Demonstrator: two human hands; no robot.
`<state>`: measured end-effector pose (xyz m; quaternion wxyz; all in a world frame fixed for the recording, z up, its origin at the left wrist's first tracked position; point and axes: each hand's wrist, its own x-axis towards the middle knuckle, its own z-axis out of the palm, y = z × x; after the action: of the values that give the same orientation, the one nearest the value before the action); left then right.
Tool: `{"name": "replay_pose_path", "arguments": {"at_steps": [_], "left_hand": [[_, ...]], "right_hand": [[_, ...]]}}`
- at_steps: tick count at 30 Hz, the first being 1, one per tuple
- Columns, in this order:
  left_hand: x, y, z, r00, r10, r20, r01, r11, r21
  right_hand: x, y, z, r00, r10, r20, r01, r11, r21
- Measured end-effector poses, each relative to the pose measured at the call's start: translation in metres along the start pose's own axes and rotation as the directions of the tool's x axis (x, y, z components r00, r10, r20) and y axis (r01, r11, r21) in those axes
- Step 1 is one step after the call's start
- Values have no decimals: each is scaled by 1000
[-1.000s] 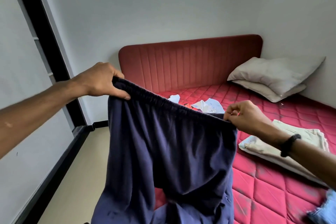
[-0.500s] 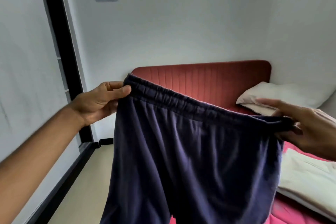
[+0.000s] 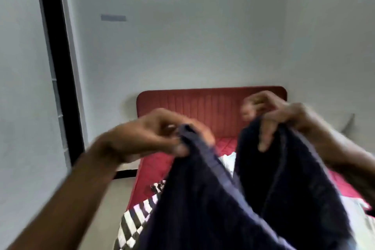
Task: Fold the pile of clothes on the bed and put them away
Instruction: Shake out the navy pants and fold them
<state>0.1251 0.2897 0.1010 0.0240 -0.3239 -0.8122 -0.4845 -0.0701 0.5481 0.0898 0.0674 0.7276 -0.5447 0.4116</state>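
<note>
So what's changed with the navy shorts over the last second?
Both hands have come together: the left hand and right hand now sit close, so the navy shorts, earlier stretched flat by the waistband, hang in two bunched halves. The view is tilted higher and blurred. Both hands still grip the shorts, held up over the red bed.

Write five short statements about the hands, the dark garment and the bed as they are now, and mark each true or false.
1. Both hands grip the navy garment. True.
2. The left hand hangs idle. False: it pinches the garment's edge.
3. The headboard is red. True.
4. The right hand rests on the mattress. False: it holds the cloth up in the air.
5. A black-and-white checked cloth lies on the bed's near corner. True.
</note>
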Motion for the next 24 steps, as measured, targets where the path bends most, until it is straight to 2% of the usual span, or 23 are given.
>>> {"name": "replay_pose_path", "arguments": {"at_steps": [2, 5, 7, 10, 13, 14, 15, 17, 18, 19, 20, 21, 23, 24], "left_hand": [[25, -14, 18, 980, -97, -172, 87, 994, -67], [39, -30, 29, 940, -146, -307, 53, 955, -292], [39, -35, 29, 930, -149, -335, 21, 934, -356], [43, -40, 31, 899, -179, -399, 77, 963, -258], [46, -48, 31, 788, -202, -582, 159, 979, -126], [47, -50, 31, 737, -190, -648, 171, 981, -94], [48, -50, 30, 692, -165, -702, 173, 983, -60], [52, -49, 25, 630, -99, -771, 165, 986, 8], [53, -47, 21, 614, -64, -787, 164, 985, 48], [54, -45, 17, 603, -37, -797, 171, 982, 84], [55, -42, 13, 599, -17, -801, 183, 976, 116], [56, -39, 8, 599, -3, -801, 196, 970, 144], [57, -34, -2, 574, 37, -818, 210, 959, 190], [58, -31, -9, 537, 63, -841, 204, 958, 202]], "right_hand": [[34, -5, 26, 994, -54, 92, 55, 998, -17], [49, 3, 23, 982, -4, 189, 8, 1000, -21], [49, 2, 15, 977, 33, 209, -33, 999, -3], [48, 10, 8, 959, 107, 262, -94, 994, -62], [44, 3, -5, 885, 278, 373, -157, 933, -325], [41, -4, -6, 821, 378, 429, -175, 880, -442], [37, -11, -5, 726, 480, 493, -178, 823, -540], [25, -13, 2, 452, 653, 608, -200, 738, -644], [19, -12, 4, 322, 714, 622, -217, 695, -685], [15, -10, 4, 246, 754, 609, -219, 655, -723], [15, -9, 1, 245, 774, 583, -223, 630, -744], [19, -8, -6, 303, 780, 547, -242, 618, -748], [35, -9, -30, 475, 779, 409, -286, 576, -766], [45, -12, -44, 582, 755, 302, -352, 569, -743]]}}
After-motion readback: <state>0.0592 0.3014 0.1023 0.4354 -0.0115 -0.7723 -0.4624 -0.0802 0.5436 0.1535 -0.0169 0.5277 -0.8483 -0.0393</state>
